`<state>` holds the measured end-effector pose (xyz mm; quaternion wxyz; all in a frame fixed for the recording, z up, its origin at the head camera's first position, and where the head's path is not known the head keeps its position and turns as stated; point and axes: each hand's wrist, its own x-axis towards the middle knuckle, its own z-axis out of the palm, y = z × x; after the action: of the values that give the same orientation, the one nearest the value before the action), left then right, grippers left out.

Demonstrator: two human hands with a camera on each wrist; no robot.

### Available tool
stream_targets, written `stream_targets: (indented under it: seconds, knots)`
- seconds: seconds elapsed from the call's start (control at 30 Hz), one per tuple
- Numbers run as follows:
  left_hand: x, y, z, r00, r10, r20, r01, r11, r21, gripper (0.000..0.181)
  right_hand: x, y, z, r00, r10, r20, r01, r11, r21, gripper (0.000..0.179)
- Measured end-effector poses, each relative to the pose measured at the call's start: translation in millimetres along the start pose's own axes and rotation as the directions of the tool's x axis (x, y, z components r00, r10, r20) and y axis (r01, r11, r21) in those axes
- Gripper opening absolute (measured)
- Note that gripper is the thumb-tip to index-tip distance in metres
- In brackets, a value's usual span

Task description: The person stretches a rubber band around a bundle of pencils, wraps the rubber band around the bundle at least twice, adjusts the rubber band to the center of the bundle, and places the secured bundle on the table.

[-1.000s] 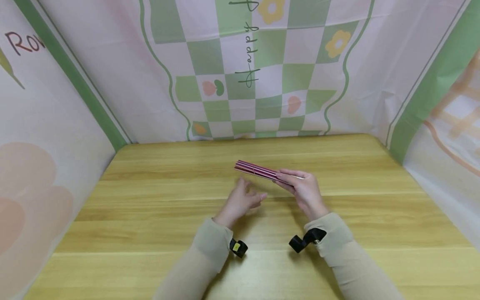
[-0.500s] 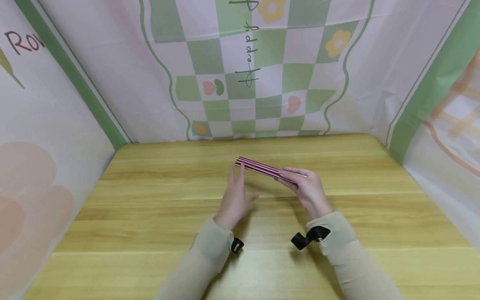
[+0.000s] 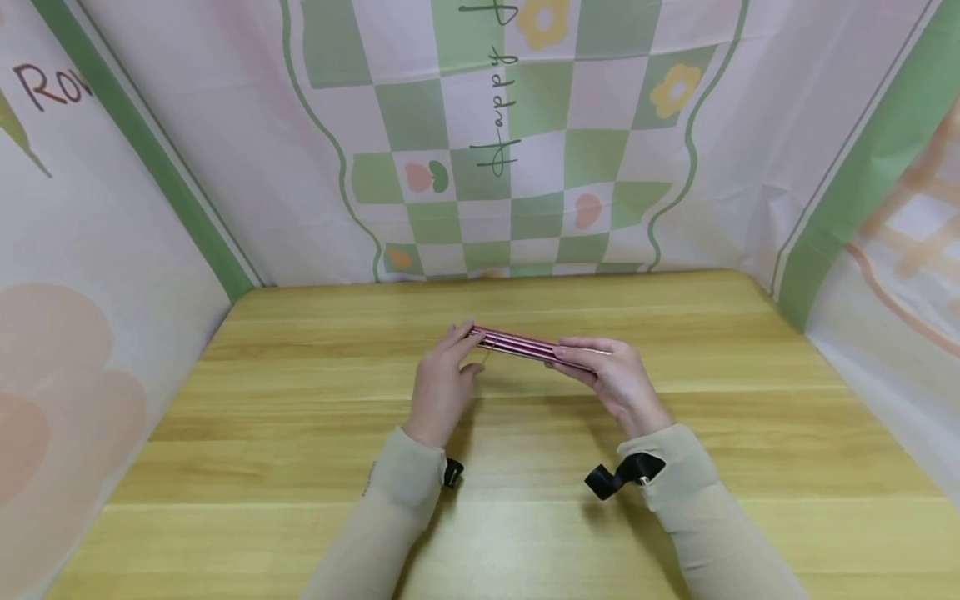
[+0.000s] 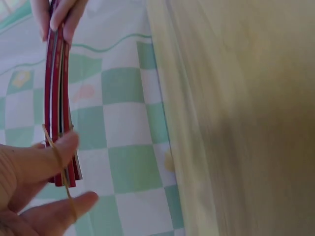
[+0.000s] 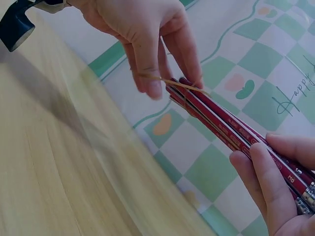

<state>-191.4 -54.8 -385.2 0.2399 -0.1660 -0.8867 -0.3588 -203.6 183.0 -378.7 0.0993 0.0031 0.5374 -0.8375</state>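
A bundle of dark red pencils point(image 3: 521, 344) is held slantwise above the table. My right hand point(image 3: 618, 383) grips its right part, near the silvery ends point(image 5: 306, 202) seen in the right wrist view. My left hand point(image 3: 438, 392) is at the bundle's left end, with its thumb and fingers spread inside a thin tan rubber band point(image 5: 196, 89). The band stretches from the thumb across the pencil ends. In the left wrist view, the left thumb point(image 4: 47, 155) overlaps the pencils and the band crosses over it.
The wooden table point(image 3: 300, 517) lies under both hands. Behind it hangs a green and white checked cloth point(image 3: 480, 179), with patterned cloth at both sides. A black strap point(image 3: 622, 477) sticks out from the right sleeve.
My left hand has come up from below the bundle to its left end, swinging outward to the left with the rubber band stretched. My right hand has hardly moved.
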Motion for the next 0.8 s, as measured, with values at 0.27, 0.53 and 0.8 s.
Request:
stream_targets:
  seconds: [0.27,0.53,0.8]
  knots:
    - [3.1,-1.1,-2.9,0.999,0.049,0.001,-0.049,0.998,-0.03,0.046,-1.0,-2.3,-0.1,0.999,0.019,0.045,-0.018,1.0,-0.026,0.022]
    - [4.7,-4.2,-4.2,0.994,-0.008,0.107,0.02,0.993,-0.114,0.049,-1.6,-3.0,-2.0,0.994,0.051,0.098,-0.039,0.992,-0.12,0.026]
    - [7.2,-8.9,-10.1,0.952,-0.111,0.287,0.182,0.955,-0.235,0.042,0.1,-3.8,-6.7,0.987,0.088,0.137,-0.069,0.988,-0.141,0.025]
